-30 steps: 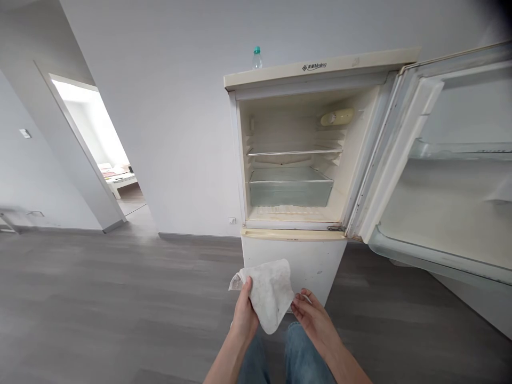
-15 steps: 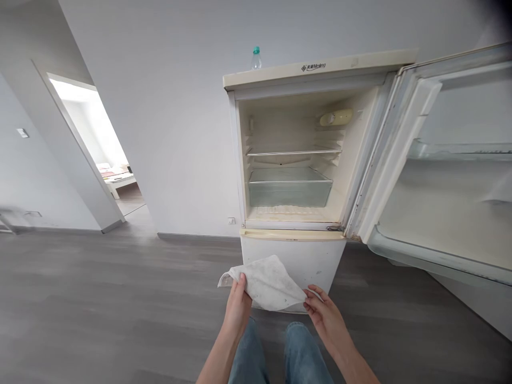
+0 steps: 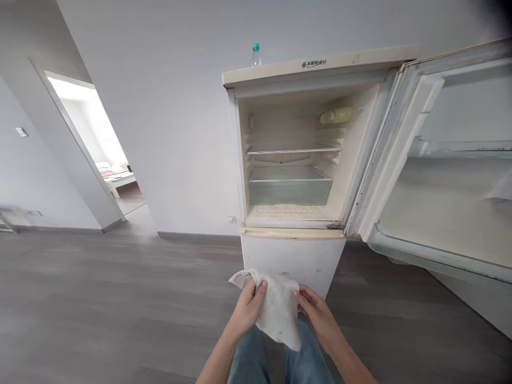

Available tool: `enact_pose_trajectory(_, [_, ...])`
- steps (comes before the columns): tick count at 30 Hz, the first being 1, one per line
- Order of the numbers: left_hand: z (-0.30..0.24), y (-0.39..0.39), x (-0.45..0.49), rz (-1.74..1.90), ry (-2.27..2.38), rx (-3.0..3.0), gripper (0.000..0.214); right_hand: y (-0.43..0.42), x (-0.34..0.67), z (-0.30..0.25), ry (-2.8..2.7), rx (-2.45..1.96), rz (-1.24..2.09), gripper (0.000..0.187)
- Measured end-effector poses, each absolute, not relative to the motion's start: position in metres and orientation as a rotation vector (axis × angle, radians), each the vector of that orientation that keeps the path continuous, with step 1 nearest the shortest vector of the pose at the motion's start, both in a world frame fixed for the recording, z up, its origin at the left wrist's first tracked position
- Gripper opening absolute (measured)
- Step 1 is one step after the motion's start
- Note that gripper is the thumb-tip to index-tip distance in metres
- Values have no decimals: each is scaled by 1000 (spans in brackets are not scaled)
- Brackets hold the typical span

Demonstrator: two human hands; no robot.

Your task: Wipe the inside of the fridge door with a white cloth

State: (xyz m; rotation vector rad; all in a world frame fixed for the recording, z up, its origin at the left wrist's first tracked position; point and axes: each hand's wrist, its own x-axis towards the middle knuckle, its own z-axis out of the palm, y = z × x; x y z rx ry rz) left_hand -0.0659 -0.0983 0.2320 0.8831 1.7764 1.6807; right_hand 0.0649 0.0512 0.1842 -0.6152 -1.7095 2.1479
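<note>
A thin white cloth (image 3: pixel 279 308) with small dark spots hangs between my two hands, above my knees. My left hand (image 3: pixel 248 306) is closed on its left part, thumb on top, and a folded corner sticks out to the left. At the right edge of the cloth, my right hand (image 3: pixel 316 312) pinches it between thumb and fingers. Just beyond stands a refrigerator (image 3: pixel 294 250), its upper compartment exposed. Inside are a glass shelf (image 3: pixel 294 150) and a clear drawer (image 3: pixel 290 192).
The refrigerator door (image 3: pixel 452 202) is swung wide to the right, with clear door racks (image 3: pixel 440 261). A plastic bottle (image 3: pixel 256 56) stands on top of the refrigerator. Grey wood-look floor (image 3: pixel 120 298) spreads around, and a doorway (image 3: pixel 92 133) lies at the left.
The cloth has turned and dropped from a stretched, sideways spread to hanging down. My hands have come closer together, the right one moving left, the left one slightly right.
</note>
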Motion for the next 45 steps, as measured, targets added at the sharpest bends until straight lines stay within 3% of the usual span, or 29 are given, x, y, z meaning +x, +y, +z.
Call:
enact_pose_trajectory(9, [221,-102,-72,1508,1617,945,49,52,70,181,-1688,-982,1711,71])
enact_pose_trajectory(17, [221,-104,-73,1433,1448,920,46,52,72,198,-1372,-795,2343,55])
enact_pose_trajectory(21, [222,-110,-74,1345,1303,993,39,50,71,193,-1267,-742,2803,57])
enact_pose_trajectory(23, [224,-114,-74,1260,1246,1050,44,49,70,183,-1258,-673,2873,54])
enact_pose_trajectory(28, [222,-120,-70,1110,1271,1080,53,51,69,169,-1298,-666,2532,42])
enact_pose_trajectory(33, [201,-111,-58,1524,1477,743,61,53,74,185,-1443,-611,2309,57])
enact_pose_trajectory(38, [189,-99,-46,1643,1579,537,78,48,75,197,-1607,-492,2237,55])
enact_pose_trajectory(41, [185,-95,-44,1696,1608,590,75,47,76,196,-1668,-454,2192,50])
enact_pose_trajectory(45, [180,-93,-47,1675,1707,609,56,48,78,195,-1756,-414,2156,46])
